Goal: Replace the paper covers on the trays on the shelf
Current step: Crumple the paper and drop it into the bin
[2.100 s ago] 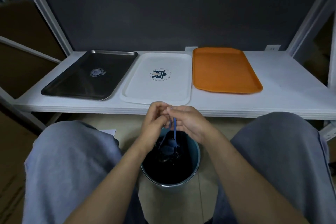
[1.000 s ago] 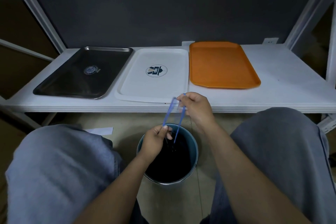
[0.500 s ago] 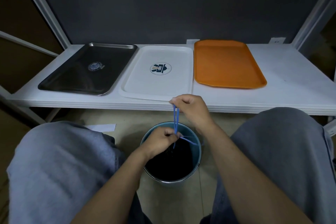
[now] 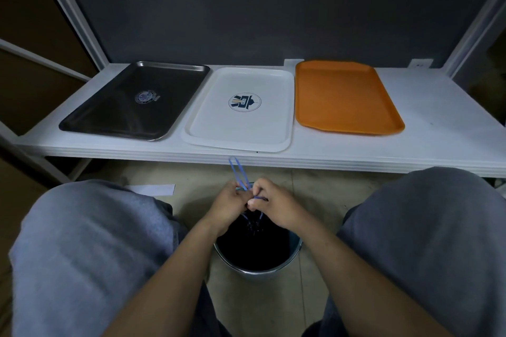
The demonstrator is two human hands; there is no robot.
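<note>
nearest the camera, two knees [image 4: 90, 241] in grey trousers frame a round bin [image 4: 257, 269] that stands on the floor between them, lined with a black liner [image 4: 254, 246] whose contents are too dark to make out. both forearms reach in over it. the left hand [image 4: 228, 204] has its fingers curled round a blue drawstring [image 4: 236, 171], one loop of which sticks up above the knuckles, while the right hand [image 4: 278, 206] pinches the same string between thumb and forefinger, the two hands touching over the bin's mouth. this looks like tying off the liner, a clearing-up step rather than the covering itself. on the floor just beyond the left knee lies a paper slip [image 4: 152, 189], apart from everything else. further out runs the white shelf [image 4: 443, 128], and on it, side by side, sit the steel tray [image 4: 109, 120] at the left, the white tray [image 4: 241, 131] with a round emblem in the middle, and the orange tray [image 4: 342, 101] at the right. all three show bare surfaces with no paper on them, so i judge the old covers are off and the new ones not yet laid. the next move calls for letting go of the string, finding fresh sheets, none of which show here, and laying one flat inside each tray's rim.
</note>
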